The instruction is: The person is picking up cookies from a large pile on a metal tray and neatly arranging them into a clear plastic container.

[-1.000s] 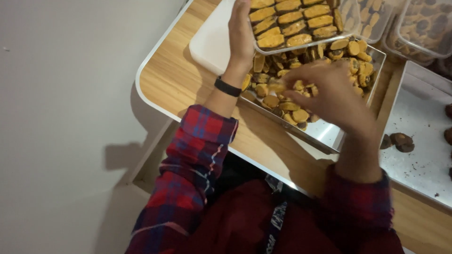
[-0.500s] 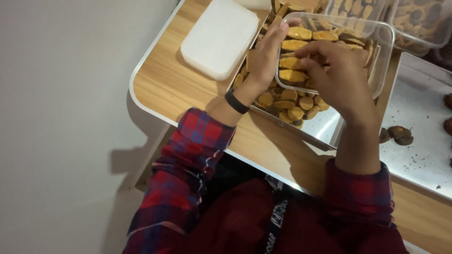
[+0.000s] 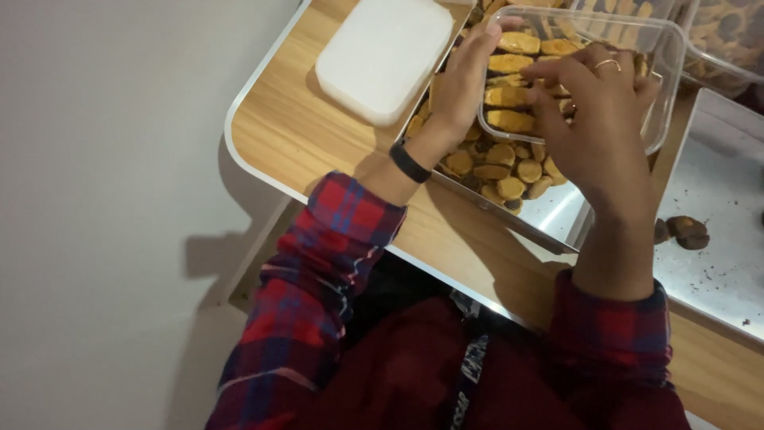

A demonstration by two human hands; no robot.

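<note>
My left hand [image 3: 461,84] grips the left side of a clear plastic container [image 3: 664,56] that is tilted toward me and holds rows of orange-brown cookies [image 3: 509,119]. My right hand [image 3: 593,119] reaches into the container's open face, its fingers pressed on the cookies inside; a ring shows on one finger. The container hangs over a metal tray [image 3: 557,219] that has several loose cookies [image 3: 501,171] of the same kind in it. A black band sits on my left wrist.
A white rectangular lid [image 3: 386,56] lies on the wooden table [image 3: 290,131] to the left. A second metal tray [image 3: 716,271] at right carries two dark cookies [image 3: 684,231] and crumbs. More clear containers [image 3: 732,40] of cookies stand at the far right.
The container has come down and nearer, tilted over the tray. My right hand has moved from above the loose cookies into the container. The view has shifted so the white lid shows.
</note>
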